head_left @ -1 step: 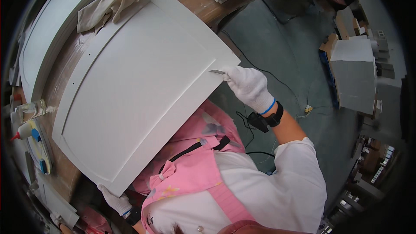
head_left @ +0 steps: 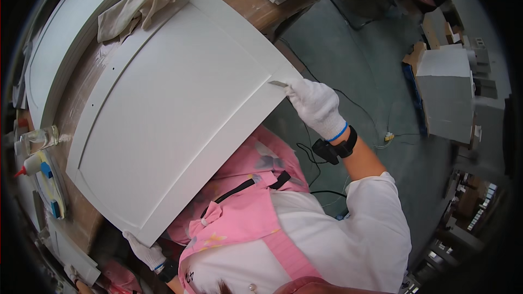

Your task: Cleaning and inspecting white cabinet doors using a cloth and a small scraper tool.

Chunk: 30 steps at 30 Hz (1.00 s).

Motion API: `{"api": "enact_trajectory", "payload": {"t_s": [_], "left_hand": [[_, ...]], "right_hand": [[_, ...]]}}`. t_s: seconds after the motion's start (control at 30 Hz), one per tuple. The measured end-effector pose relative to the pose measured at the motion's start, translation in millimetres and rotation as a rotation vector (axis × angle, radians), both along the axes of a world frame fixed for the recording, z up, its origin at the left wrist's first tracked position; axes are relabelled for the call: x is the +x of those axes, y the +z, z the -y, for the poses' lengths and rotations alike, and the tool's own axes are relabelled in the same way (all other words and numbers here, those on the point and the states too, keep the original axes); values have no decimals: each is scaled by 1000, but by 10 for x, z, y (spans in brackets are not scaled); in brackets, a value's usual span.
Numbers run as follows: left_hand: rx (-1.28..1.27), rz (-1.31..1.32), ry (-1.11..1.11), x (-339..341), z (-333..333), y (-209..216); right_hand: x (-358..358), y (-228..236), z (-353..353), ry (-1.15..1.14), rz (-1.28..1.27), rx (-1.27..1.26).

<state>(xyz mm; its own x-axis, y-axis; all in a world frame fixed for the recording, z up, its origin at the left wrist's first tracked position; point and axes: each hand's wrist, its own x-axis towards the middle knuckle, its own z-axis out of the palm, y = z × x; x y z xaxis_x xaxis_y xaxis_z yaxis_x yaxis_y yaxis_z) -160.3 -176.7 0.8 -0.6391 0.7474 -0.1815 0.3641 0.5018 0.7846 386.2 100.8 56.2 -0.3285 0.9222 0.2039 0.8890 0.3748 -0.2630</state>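
Note:
A large white cabinet door panel (head_left: 174,103) with a recessed middle lies tilted across the workbench, one long edge toward me. In a white knit glove, my right hand (head_left: 315,106) pinches a small metal blade (head_left: 278,84); its handle is hidden in the fingers. The blade's tip is over the recess edge by the panel's right corner. My left hand (head_left: 146,251), gloved too, grips the panel at its near left corner, with some fingers hidden under it. A crumpled beige cloth (head_left: 143,8) is draped over the panel's far edge.
On the brown workbench (head_left: 81,207) at left are a glass jar (head_left: 41,139), a red-tipped squeeze bottle (head_left: 32,164) and a tray with blue blocks (head_left: 52,188). More white panels (head_left: 71,38) lie beyond. Cables (head_left: 354,103) cross the floor at right, near a grey-white box (head_left: 444,90).
My right hand and the blade have shifted slightly to the right and away from me along the recess edge. My left hand and the panel look almost unmoved.

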Motion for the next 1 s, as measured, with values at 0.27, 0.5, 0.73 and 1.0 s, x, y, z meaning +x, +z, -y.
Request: {"api": "enact_trajectory", "payload": {"t_s": [0.27, 0.5, 0.73, 1.0], "left_hand": [[162, 506, 406, -104, -537, 266], [90, -579, -4, 858, -948, 521], [120, -888, -874, 1953, -1555, 466], [30, -1042, -861, 1963, -1676, 335]], "right_hand": [[662, -54, -400, -250, -630, -280], [478, 198, -557, 144, -292, -66], [522, 67, -709, 273, -113, 2], [594, -115, -829, 389, -114, 64]]}}
